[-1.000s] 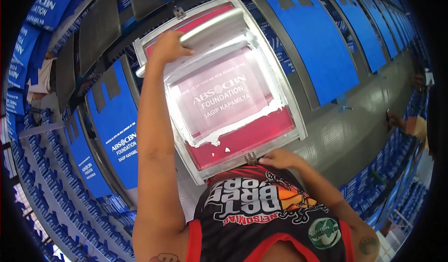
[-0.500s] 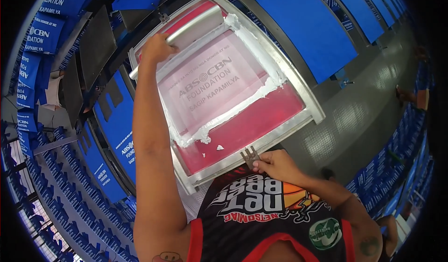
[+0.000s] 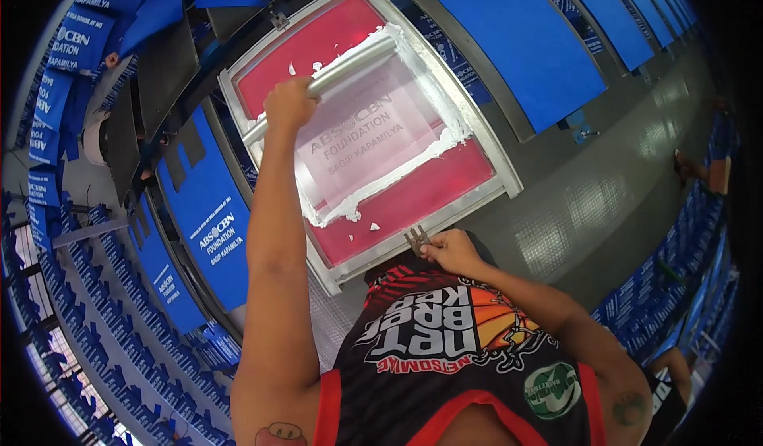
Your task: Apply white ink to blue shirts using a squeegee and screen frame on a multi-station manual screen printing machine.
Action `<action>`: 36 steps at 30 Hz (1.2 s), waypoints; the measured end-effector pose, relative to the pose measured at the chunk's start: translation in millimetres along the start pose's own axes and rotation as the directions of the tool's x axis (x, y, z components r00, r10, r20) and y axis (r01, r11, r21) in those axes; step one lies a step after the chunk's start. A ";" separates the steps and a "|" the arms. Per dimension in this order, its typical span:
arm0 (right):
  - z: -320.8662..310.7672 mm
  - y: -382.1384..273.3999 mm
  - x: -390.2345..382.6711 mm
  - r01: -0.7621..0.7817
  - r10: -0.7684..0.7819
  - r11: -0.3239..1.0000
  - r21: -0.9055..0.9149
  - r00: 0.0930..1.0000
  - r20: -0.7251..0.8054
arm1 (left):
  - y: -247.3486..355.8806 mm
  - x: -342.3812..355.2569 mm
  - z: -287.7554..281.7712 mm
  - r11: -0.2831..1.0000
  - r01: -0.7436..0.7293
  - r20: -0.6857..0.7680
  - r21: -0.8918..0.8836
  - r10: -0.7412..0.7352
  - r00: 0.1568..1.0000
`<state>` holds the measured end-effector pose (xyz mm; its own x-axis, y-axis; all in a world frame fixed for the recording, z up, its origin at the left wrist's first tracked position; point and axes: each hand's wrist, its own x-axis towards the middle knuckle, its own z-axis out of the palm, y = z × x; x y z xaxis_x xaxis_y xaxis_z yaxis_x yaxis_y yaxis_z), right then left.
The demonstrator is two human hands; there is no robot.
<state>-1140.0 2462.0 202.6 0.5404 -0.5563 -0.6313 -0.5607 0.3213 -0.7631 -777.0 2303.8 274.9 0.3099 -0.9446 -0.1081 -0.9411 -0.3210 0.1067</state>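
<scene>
Left hand tight on a long bar, right hand pinching a metal clip.
The left hand (image 3: pixel 290 103) has its fingers wrapped around the silver bar (image 3: pixel 354 66), which lies slanted across the far part of a red screen (image 3: pixel 429 184). The right hand (image 3: pixel 455 251) has its thumb and fingers together on the small gray clip (image 3: pixel 416 239), at the near edge of the silver frame (image 3: pixel 477 203) around the screen. Thick white paste (image 3: pixel 347 208) sits around a pale window with letters in the screen's middle. Big blue sheets (image 3: pixel 501 41) lie on dark boards on both sides.
</scene>
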 end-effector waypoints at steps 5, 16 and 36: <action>-0.3 3.9 5.0 0.021 -0.020 0.996 0.090 1.000 -0.013 | 52.3 -103.5 37.6 0.997 -0.070 -0.146 -0.034 0.064 0.987; -3.1 11.2 4.2 0.065 -0.065 0.997 0.051 0.998 0.010 | 70.8 -120.3 -9.6 0.992 0.076 0.101 -0.102 -0.065 0.993; -84.9 -119.6 -10.2 0.444 -0.342 0.686 -0.577 0.896 0.284 | 73.4 -174.1 9.5 0.974 -0.014 0.145 -0.228 0.048 0.988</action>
<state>-1131.7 2364.2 312.1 0.8537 -0.3910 -0.3441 -0.5064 -0.4687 -0.7238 -901.3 2445.4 292.1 0.2416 -0.9388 -0.2455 -0.8896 -0.3153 0.3305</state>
